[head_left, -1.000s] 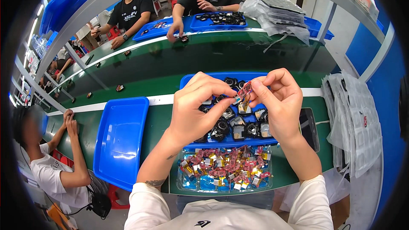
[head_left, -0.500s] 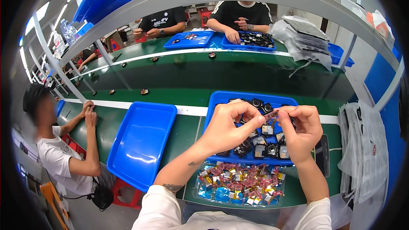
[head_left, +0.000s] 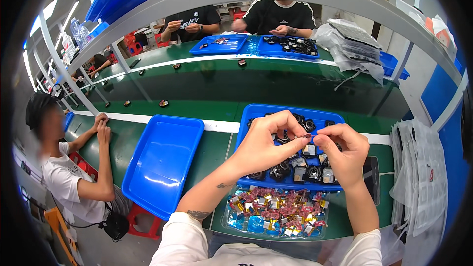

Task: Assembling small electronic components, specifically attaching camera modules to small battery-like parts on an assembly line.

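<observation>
My left hand (head_left: 268, 140) pinches a small reddish circuit board (head_left: 306, 136) between thumb and forefinger, above a blue tray (head_left: 263, 184). My right hand (head_left: 347, 152) is close beside it, thumb and forefinger brought together near the board's right end. What those right fingertips hold is too small to make out. In the blue tray lie several black camera-like housings (head_left: 281, 169) with round lenses and silver parts. Nearer me, a clear plastic tray holds a heap of small reddish boards (head_left: 283, 212) with yellow and silver pieces.
An unfilled blue tray (head_left: 160, 162) lies to the left. Small parts (head_left: 163, 103) sit on the green conveyor (head_left: 207, 88) beyond. A phone-like dark device (head_left: 373, 180) and stacked plastic-wrapped sheets (head_left: 419, 172) are at right. One co-worker (head_left: 74, 177) sits left; others work across.
The reddish board is now turned more edge-on, and my right fingertips have drawn slightly away from it. Parts on the conveyor have shifted a little left. Co-workers' hands across have moved.
</observation>
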{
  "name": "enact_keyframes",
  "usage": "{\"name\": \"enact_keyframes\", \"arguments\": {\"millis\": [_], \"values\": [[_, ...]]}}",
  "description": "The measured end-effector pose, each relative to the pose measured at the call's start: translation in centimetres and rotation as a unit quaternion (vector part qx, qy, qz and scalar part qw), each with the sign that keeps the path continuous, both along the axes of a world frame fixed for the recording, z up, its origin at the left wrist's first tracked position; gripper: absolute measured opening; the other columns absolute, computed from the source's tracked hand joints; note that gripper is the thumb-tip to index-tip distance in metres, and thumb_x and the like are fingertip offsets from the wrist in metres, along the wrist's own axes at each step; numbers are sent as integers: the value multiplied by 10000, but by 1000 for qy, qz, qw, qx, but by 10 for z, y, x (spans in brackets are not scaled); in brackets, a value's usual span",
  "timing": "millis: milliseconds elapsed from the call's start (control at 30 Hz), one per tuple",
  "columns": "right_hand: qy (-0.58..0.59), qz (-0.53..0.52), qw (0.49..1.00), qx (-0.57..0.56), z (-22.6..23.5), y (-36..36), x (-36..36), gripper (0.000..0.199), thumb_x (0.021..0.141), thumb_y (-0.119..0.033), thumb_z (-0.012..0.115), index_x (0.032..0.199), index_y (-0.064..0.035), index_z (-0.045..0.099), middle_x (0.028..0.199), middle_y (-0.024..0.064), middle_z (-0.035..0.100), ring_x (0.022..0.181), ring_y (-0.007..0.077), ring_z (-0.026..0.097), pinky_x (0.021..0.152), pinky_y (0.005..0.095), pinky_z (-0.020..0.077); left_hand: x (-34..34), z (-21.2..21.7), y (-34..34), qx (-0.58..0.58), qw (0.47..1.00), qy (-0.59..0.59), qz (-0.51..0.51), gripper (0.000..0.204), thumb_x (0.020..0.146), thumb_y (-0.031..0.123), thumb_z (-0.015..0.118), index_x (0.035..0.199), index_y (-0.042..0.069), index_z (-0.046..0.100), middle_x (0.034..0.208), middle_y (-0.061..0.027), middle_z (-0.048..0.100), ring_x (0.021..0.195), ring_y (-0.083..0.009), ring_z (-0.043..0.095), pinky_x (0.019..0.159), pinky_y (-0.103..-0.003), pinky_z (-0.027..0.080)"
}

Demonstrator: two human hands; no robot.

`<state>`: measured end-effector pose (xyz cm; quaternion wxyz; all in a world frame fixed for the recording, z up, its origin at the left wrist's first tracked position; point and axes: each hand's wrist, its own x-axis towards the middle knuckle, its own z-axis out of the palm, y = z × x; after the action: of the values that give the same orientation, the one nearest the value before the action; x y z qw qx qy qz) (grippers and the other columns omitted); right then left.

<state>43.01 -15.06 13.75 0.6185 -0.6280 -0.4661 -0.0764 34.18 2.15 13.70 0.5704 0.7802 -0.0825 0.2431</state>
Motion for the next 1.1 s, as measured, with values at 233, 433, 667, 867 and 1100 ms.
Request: {"name": "enact_keyframes", "arguments": {"millis": [233, 433, 667, 867, 1100], "values": [[-24, 44, 997, -57, 6, -8, 8, 146, 782, 2, 719, 923, 27, 689, 761, 81, 678, 639, 119, 646, 557, 212, 505, -5, 7, 1, 16, 999, 24, -28, 119, 790, 54, 727, 881, 13, 662, 808, -32, 638, 745, -71, 544, 671, -225, 417], [181, 140, 974, 5, 5, -7, 6, 55, 794, 1, 714, 789, 20, 663, 694, 88, 661, 591, 101, 617, 507, 205, 479, -7, 7, 5, 16, 999, 4, -51, 74, 801, 47, 718, 858, 3, 701, 787, -47, 629, 713, -95, 544, 644, -242, 429], [236, 221, 945, 44, -5, -8, 3, 143, 847, -107, 703, 777, -5, 631, 651, 50, 629, 540, 67, 567, 449, 184, 428, -6, 7, -3, -131, 983, 41, -119, 71, 827, 47, 701, 862, -13, 685, 794, -54, 645, 698, -90, 574, 610, -233, 446], [337, 246, 909, -14, -3, -2, -1, 192, 913, -205, 637, 861, -22, 617, 657, 25, 613, 531, 56, 548, 451, 176, 405, -6, 3, -3, -198, 967, 62, -146, 87, 845, 62, 692, 877, -19, 683, 770, -20, 641, 699, -58, 567, 600, -210, 453], [180, 138, 973, -47, -5, 5, 17, 103, 877, -102, 661, 862, -14, 608, 751, 19, 628, 650, 52, 567, 558, 204, 451, -7, 8, 1, -169, 971, 43, -164, 99, 841, 72, 692, 850, -25, 669, 816, -31, 643, 698, -67, 560, 612, -216, 452]]}}
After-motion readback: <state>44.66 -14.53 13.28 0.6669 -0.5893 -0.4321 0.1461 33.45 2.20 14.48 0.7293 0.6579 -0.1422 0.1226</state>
